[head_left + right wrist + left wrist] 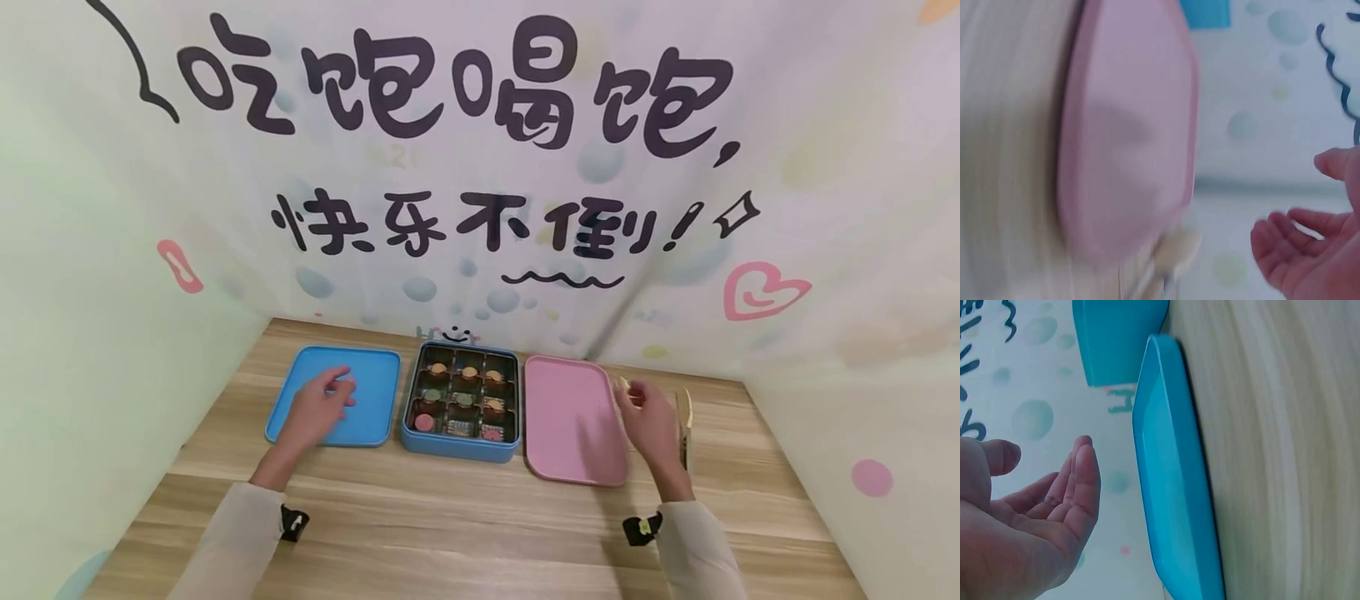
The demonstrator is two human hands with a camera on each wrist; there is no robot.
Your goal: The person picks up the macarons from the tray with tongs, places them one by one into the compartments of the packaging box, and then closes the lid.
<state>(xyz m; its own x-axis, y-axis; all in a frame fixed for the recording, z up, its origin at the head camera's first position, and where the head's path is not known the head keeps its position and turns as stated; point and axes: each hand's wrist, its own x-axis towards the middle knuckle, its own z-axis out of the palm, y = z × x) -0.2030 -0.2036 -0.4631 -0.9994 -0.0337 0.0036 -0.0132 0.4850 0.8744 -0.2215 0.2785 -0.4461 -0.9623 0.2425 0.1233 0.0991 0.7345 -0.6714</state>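
My left hand (317,410) hovers over the blue tray-like lid (377,392), fingers loosely bent and nothing in them; the left wrist view shows the thumb (1004,456) apart from the fingers. My right hand (651,423) is raised over the right edge of the pink tray-like lid (570,417), also holding nothing, its fingers relaxed in the right wrist view. Between the two lids stands a blue square box (459,448), its dark divided insert holding small round tan, green and pink pieces, such as a pink one (424,422). Partly behind my right hand lies a utensil with rounded wooden ends (1175,250).
Everything stands on a wood-grain table (450,517). A white printed cloth (480,167) with large black characters rises along the table's back edge, and pale walls flank both sides. Dark straps (294,522) sit at the cuffs of light sleeves.
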